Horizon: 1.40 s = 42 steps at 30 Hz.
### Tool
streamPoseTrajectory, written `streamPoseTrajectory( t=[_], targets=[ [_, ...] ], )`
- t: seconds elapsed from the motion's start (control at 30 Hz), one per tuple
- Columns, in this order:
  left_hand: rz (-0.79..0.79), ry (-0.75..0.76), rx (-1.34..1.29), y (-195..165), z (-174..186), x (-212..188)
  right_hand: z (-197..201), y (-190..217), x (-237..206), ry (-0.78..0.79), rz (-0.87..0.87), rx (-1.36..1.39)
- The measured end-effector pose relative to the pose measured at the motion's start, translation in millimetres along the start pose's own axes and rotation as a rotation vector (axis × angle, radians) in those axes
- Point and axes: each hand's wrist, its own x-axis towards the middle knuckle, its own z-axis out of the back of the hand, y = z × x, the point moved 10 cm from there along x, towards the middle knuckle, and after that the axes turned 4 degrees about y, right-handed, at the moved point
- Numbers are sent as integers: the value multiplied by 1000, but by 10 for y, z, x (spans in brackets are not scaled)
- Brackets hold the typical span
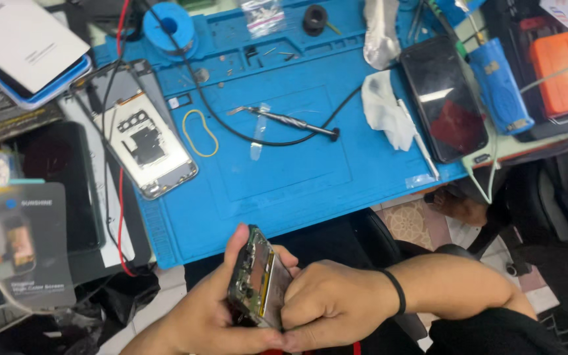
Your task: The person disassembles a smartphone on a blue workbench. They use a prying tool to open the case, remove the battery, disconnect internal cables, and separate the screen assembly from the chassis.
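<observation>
My left hand (213, 309) grips an opened phone body (258, 279) on edge below the blue mat, its circuit board and gold parts facing right. My right hand (327, 304), with a black band on the wrist, is closed against the phone's right side, fingers pressed to its edge. Both hands are held low over my lap, off the mat. Whether the right hand holds a small tool is hidden.
A blue work mat (297, 177) carries a phone back frame (144, 144), a yellow rubber band (200, 133), a screwdriver (290, 121), a black cable, white tissue (386, 108) and a dark phone (443, 97). A blue tool (499, 85) and orange case (563, 71) lie right; boxes lie left.
</observation>
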Motion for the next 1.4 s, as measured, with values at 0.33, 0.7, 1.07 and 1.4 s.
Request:
streamPoseTrajectory(
  t=[0.33, 0.7, 1.07, 1.4],
  targets=[
    [-53, -43, -72, 45, 33, -21, 153, 123, 82, -270, -8, -167],
    [-55, 14, -33, -47, 10, 58, 26, -21, 198, -37, -34, 39],
    [-80, -79, -253, 149, 27, 10, -51, -292, 133, -114, -14, 112],
    [-124, -69, -275, 208, 12, -43, -129, -351, 97, -130, -1, 143]
  ],
)
